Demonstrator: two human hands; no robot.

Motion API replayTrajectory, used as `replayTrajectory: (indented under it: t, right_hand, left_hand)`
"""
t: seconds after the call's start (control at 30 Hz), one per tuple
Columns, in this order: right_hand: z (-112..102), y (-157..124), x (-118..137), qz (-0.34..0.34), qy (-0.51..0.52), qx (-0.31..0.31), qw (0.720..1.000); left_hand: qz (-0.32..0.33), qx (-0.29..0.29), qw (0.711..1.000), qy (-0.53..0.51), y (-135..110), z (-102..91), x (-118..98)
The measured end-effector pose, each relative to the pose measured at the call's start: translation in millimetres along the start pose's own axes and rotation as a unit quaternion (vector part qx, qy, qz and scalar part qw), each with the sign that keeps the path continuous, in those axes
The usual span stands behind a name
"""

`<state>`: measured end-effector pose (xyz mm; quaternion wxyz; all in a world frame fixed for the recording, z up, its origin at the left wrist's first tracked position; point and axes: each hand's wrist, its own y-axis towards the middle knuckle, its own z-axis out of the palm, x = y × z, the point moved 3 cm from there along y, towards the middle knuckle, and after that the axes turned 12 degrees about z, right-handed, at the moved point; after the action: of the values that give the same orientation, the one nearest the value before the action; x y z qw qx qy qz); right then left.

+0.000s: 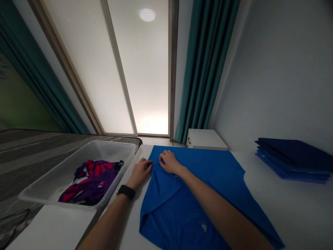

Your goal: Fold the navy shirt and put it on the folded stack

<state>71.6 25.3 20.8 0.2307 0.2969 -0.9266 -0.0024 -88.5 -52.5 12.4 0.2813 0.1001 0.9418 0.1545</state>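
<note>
A blue sports shirt [166, 208] with a small pale logo lies spread across the white table in front of me. Its left part is folded over or bunched, with creases, while the far side lies flat. My left hand [142, 170], with a dark watch on its wrist, pinches the fabric at the left edge. Close beside it, my right hand [169, 161] has its fingertips closed on the same stretch of cloth, its forearm crossing above the shirt. The fingertips are partly hidden by the fabric and hands.
Left of the table stands a translucent plastic bin [62, 166] holding a purple and red garment [96, 178]. A stack of flat blue pieces [293, 159], seemingly folded clothes, sits at the right by the wall. Behind the table is a low white cabinet [205, 139].
</note>
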Motion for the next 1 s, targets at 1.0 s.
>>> replayTrajectory:
  t: [1.0]
  right_hand:
    - [1.7, 3.8, 11.6, 0.043, -0.032, 0.039, 0.998]
  left_hand:
    - [-0.024, -0.035, 0.998, 0.044, 0.2, 4.7, 3.8]
